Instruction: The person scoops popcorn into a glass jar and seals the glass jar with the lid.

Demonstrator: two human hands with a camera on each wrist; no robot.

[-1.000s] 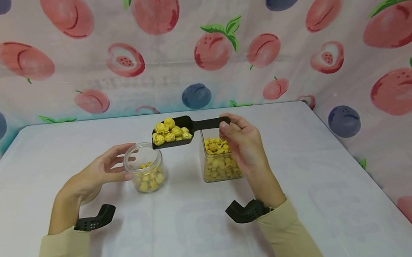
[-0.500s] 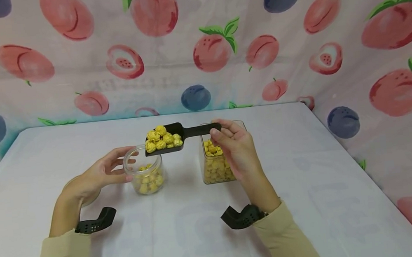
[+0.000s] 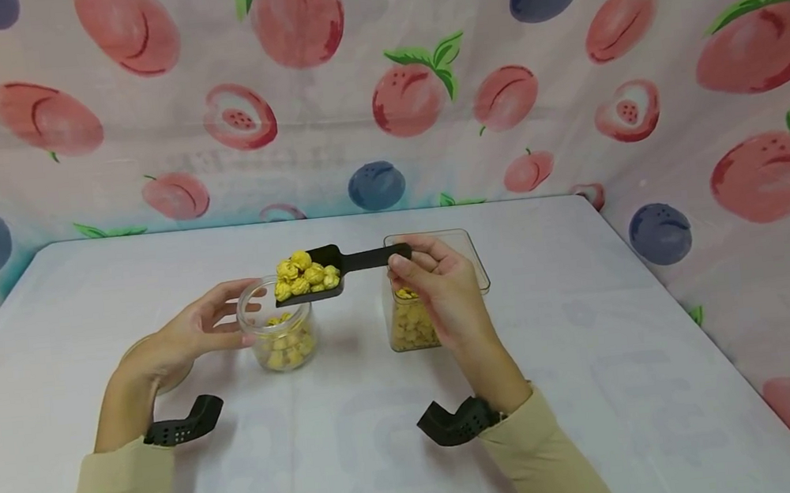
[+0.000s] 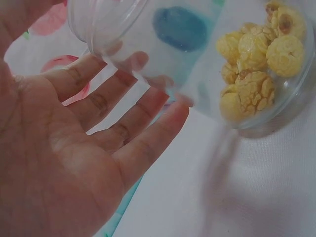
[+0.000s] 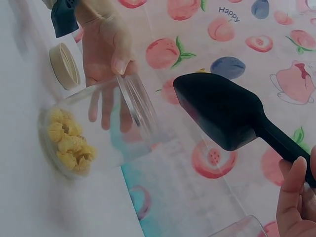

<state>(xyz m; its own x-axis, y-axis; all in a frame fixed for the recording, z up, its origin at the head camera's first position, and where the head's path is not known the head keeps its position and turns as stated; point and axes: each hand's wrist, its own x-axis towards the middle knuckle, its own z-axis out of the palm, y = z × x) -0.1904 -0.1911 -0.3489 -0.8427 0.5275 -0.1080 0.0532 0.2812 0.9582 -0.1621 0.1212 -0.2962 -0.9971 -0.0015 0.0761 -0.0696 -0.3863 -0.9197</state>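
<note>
Nearest to us, both forearms in beige sleeves reach forward over the white table (image 3: 358, 456), each with a black wrist mount. Our left hand (image 3: 182, 338) lies low on the table with its fingers nearly straight and slightly spread, the fingertips (image 4: 175, 106) resting against the side of the small round jar (image 3: 278, 329); the thumb comes round the near side, so the hand cups the glass loosely rather than squeezing it. The jar stands upright, just right of that palm, with yellow popcorn pieces (image 4: 256, 59) covering its bottom.

Our right hand (image 3: 438, 290) is raised, wrist bent, with the fingers (image 5: 291, 192) curled around the end of the black scoop (image 3: 329, 273), pinching its handle. The scoop runs leftward from the grip, about level, and its bowl, heaped with yellow popcorn (image 3: 303, 275), hangs directly over the round jar's open mouth, not touching the rim.

Just behind and under the right hand stands the square clear container (image 3: 413, 328), partly filled with the same popcorn and partly hidden by the hand.

In the right wrist view a beige lid (image 5: 64, 66) lies on the table beyond the jar, by the left hand.

At the far edge hangs the fruit-print cloth (image 3: 379, 81).
</note>
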